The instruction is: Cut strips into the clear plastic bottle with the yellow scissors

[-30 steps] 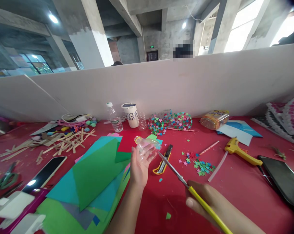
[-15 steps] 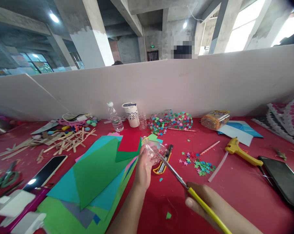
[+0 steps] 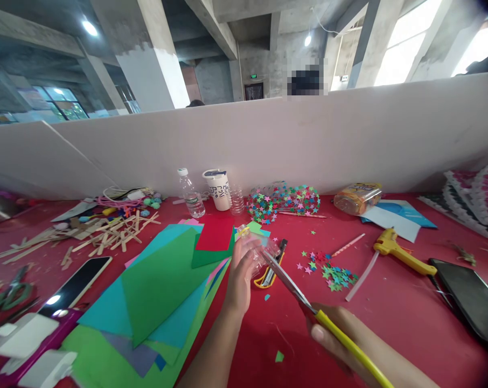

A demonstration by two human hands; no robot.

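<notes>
My left hand is closed around a clear plastic bottle piece, which has a bit of yellow at its upper end. In my right hand is a pair of scissors with yellow handles. Their blades point up and left, with the tips at the clear plastic; whether they cut into it I cannot tell. Just behind the plastic, a yellow and black utility knife lies on the red table. Coloured paper sheets are spread left of my left forearm.
A water bottle, a white cup and star-filled clear plastic stand along the white partition. Loose stars, a yellow glue gun and a black tablet-like device lie right. Wooden sticks and a phone lie left.
The scissor blades and handles have shifted slightly, and the fingers of my left hand have moved a little on the clear plastic. Everything else on the table stays in place.
</notes>
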